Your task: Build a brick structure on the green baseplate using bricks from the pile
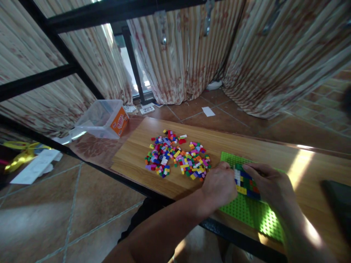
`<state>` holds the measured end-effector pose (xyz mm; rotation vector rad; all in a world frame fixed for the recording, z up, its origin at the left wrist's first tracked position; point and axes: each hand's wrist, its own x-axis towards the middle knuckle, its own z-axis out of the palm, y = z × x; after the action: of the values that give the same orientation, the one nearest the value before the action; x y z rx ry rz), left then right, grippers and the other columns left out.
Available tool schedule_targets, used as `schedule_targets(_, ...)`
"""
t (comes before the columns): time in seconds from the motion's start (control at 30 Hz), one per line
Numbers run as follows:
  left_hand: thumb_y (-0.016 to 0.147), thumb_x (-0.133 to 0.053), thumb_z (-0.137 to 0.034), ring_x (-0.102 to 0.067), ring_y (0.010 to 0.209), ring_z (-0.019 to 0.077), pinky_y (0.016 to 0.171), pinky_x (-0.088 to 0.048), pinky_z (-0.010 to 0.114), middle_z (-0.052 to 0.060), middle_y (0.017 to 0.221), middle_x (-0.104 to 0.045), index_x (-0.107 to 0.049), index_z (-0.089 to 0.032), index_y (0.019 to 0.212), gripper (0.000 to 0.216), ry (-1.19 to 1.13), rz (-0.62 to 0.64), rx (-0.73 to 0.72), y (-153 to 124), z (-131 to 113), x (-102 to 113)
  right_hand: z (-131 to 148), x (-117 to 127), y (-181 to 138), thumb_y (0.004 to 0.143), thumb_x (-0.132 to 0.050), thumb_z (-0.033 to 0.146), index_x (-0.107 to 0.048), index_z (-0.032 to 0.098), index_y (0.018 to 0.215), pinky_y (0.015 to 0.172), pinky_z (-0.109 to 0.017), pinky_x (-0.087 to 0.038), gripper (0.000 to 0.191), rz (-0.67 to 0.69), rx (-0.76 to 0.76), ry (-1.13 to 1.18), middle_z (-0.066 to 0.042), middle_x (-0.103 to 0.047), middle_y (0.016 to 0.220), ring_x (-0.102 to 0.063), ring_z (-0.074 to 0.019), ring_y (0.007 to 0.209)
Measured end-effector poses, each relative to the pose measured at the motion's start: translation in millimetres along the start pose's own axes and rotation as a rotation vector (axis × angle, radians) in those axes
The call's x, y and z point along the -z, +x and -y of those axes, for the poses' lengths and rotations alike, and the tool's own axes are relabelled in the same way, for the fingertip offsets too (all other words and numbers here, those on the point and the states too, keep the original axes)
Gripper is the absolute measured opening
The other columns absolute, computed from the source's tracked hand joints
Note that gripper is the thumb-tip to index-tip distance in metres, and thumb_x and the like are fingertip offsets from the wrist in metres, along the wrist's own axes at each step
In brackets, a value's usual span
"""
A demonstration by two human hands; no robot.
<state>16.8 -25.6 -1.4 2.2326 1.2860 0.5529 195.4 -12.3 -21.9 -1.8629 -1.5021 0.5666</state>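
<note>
Loose bricks (177, 154) are lying at ten o'clock from a brick block (245, 183).
The left hand (221, 184) is curling at the block's nine o'clock edge; what its fingers are holding cannot be told. The block is sitting over a green board (238, 210), the right hand (274, 184) gripping it at three o'clock.

The single view looks from the wearer's head, forward and down over the surface (131, 153), close above the left hand (221, 184) and right hand (274, 182) toward four o'clock. It reaches wide: curtains (175, 58) at twelve, floor tiles (52, 208) at eight.
</note>
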Motion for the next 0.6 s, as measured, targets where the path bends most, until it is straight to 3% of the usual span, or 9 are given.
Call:
schedule_targets(0.13,0.085,-0.044,-0.014,-0.063,0.097,0.0190,0.088,-0.053,0.031,0.009,0.101,-0.067,-0.065,-0.015,0.088,0.022,-0.075,-0.207,0.009,7,11,18,18,-1,-8,0.083,-0.060,0.049,-0.074,0.025,0.086,0.072,-0.041,-0.051,0.028,-0.095,0.121,-0.101,-0.008,-0.073,0.091,-0.068,-0.0283,0.080)
schedule_targets(0.23,0.084,-0.047,-0.009,-0.064,0.095,0.0166,0.091,-0.051,0.030,0.007,0.096,-0.069,-0.067,-0.016,0.087,0.022,-0.174,-0.407,0.123,15,27,42,38,-10,-23,0.089,-0.054,0.045,-0.072,0.024,0.093,0.087,-0.045,-0.047,0.028,-0.228,0.363,-0.155,-0.010,-0.071,0.101,-0.064,-0.0290,0.096)
schedule_targets(0.3,0.083,-0.049,-0.009,-0.065,0.093,0.0167,0.090,-0.050,0.030,0.007,0.094,-0.071,-0.069,-0.015,0.087,0.021,-0.240,-0.506,0.232,19,39,55,50,-21,-35,0.090,-0.053,0.045,-0.071,0.023,0.097,0.088,-0.045,-0.046,0.029,-0.198,0.459,-0.145,-0.009,-0.071,0.099,-0.063,-0.0278,0.095)
schedule_targets(0.43,0.083,-0.052,-0.011,-0.065,0.091,0.0166,0.088,-0.051,0.030,0.007,0.097,-0.072,-0.071,-0.015,0.088,0.021,-0.347,-0.556,0.337,20,53,68,68,-45,-48,0.091,-0.053,0.045,-0.071,0.022,0.099,0.084,-0.042,-0.046,0.029,-0.066,0.485,-0.157,-0.008,-0.071,0.096,-0.061,-0.0259,0.091)
schedule_targets(0.6,0.083,-0.053,-0.011,-0.065,0.094,0.0171,0.088,-0.051,0.030,0.007,0.101,-0.073,-0.071,-0.016,0.094,0.022,-0.313,-0.491,0.373,15,53,72,77,-67,-44,0.090,-0.054,0.041,-0.071,0.021,0.099,0.080,-0.040,-0.044,0.028,-0.009,0.453,-0.202,-0.008,-0.072,0.096,-0.060,-0.0259,0.087)
